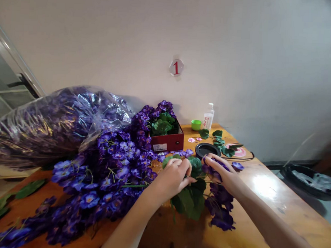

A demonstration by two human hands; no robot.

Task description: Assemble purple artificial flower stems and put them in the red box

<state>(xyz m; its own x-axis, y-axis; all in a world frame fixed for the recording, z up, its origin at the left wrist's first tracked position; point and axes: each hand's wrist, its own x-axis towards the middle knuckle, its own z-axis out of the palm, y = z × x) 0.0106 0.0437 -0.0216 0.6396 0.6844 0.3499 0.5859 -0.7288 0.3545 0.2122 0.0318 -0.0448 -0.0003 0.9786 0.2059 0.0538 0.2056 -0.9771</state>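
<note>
Your right hand [221, 173] closes its fingers on a purple fabric flower [214, 168]. Your left hand [173, 180] curls closed over green fabric leaves [190, 201] at frame centre, seemingly to keep them steady on the orange wooden tabletop [283, 197].

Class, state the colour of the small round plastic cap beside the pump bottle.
The small round plastic cap is bright green, best seen in the head view.

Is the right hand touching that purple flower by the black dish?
Touching. The head view shows the right hand with its fingers curled over the artificial purple flower, with no gap between them.
</note>
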